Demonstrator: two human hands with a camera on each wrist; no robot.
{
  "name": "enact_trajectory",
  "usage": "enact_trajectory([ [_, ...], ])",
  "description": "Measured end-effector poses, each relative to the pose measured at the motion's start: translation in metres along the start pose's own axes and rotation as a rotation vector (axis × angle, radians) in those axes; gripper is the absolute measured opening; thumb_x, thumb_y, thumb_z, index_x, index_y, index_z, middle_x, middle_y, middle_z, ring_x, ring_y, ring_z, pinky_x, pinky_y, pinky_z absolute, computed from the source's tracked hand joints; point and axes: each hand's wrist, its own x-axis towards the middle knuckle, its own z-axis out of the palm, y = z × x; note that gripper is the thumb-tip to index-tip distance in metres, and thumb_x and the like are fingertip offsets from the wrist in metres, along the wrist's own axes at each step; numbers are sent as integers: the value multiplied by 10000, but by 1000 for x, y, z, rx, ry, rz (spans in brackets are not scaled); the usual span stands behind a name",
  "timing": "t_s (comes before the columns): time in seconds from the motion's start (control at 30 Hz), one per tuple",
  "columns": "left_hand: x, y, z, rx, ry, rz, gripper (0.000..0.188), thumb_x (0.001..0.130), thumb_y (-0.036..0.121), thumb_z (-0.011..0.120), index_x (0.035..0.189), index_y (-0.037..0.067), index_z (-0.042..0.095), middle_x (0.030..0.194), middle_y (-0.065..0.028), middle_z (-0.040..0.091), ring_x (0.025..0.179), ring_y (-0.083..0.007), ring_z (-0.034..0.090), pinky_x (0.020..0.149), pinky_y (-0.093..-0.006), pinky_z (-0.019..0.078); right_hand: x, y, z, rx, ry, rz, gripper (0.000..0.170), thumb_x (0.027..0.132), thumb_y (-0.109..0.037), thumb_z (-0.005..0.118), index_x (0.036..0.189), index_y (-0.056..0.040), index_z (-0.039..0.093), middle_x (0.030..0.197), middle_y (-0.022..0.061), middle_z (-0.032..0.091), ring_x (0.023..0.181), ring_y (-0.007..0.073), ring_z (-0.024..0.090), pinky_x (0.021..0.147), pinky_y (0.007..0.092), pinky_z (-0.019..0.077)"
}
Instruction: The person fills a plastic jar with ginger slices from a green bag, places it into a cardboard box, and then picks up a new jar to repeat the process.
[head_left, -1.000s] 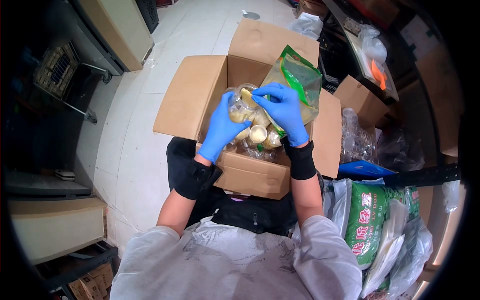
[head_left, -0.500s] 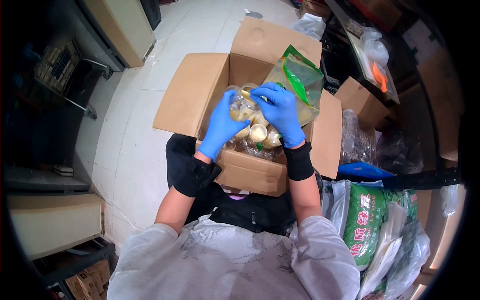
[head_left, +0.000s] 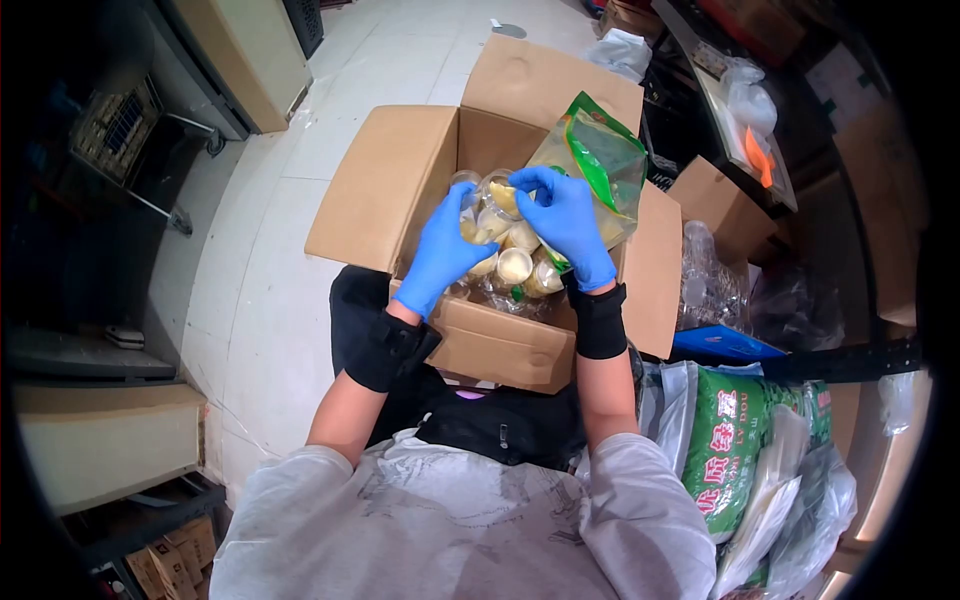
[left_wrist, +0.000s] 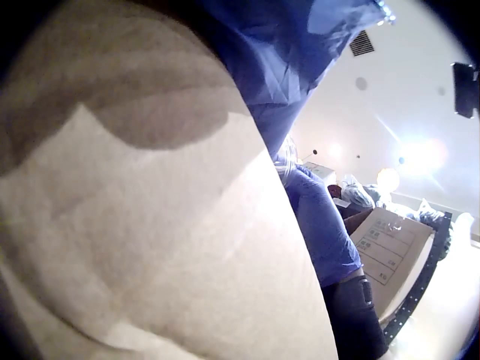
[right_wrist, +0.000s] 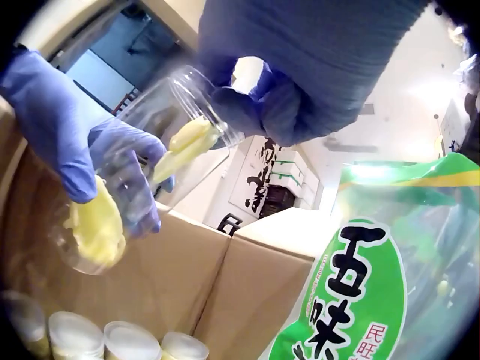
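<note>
My gloved left hand [head_left: 445,245] holds a clear plastic jar [right_wrist: 135,157] tilted over the carton, fingers around its side. Two pale yellow food pieces show through the jar: one by its mouth [right_wrist: 184,146], another at its base [right_wrist: 97,225]. My gloved right hand [head_left: 562,215] is at the jar's mouth, thumb and fingers curled together with their tips right at the end of the upper yellow piece. A green-and-clear food bag [right_wrist: 345,300] stands beside the right hand. In the left wrist view, a carton flap [left_wrist: 150,225] hides most of the left hand's work.
Around the work is an open cardboard carton [head_left: 500,345] with its flaps spread, holding several jars [head_left: 515,266] of pale food. On the right, a carton of clear bottles [head_left: 705,265] and a green printed sack [head_left: 725,435] stand close by. A wheeled cart [head_left: 120,140] is at left.
My right fingers have shifted slightly right at the jar's mouth, and more of the yellow piece shows beneath them. The left hand keeps holding the jar in nearly the same place.
</note>
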Motion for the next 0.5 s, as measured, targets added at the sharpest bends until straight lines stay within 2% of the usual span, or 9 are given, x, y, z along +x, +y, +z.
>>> enact_trajectory([
  [0.03,0,0,0,16,10,15,812,692,164,873,1376,71,445,1280,-211,613,1225,-351,600,1013,-412,493,0,0,-1,22,-6,11,213,816,-100,703,1016,-43,747,848,73,741,633,142,607,647,278,516],
  [0.23,-2,-1,-1,32,-17,59,821,670,139,873,1373,61,457,1287,-188,617,1231,-340,596,1032,-405,485,0,-4,-11,-27,-137,10,302,795,-86,695,1089,-60,756,862,77,734,657,144,603,668,284,520],
  [0.37,-2,-2,-2,30,-40,78,802,668,132,868,1365,57,478,1286,-182,620,1232,-329,596,1034,-401,483,-2,-6,-13,-43,-176,26,271,786,-82,693,1046,-62,770,844,82,720,665,160,602,666,295,514],
  [0.43,-3,-1,-2,5,-51,58,793,665,130,865,1360,53,492,1280,-183,622,1231,-320,597,1033,-398,482,-1,2,-11,-38,-183,-32,236,785,-68,728,1015,-43,774,759,54,646,629,119,487,604,278,429],
  [0.5,-3,0,-2,14,-47,65,794,662,132,866,1359,50,494,1279,-182,622,1229,-319,598,1030,-397,483,0,4,-11,-53,-202,-60,210,783,-74,731,986,-36,770,762,55,646,628,123,489,600,280,425],
])
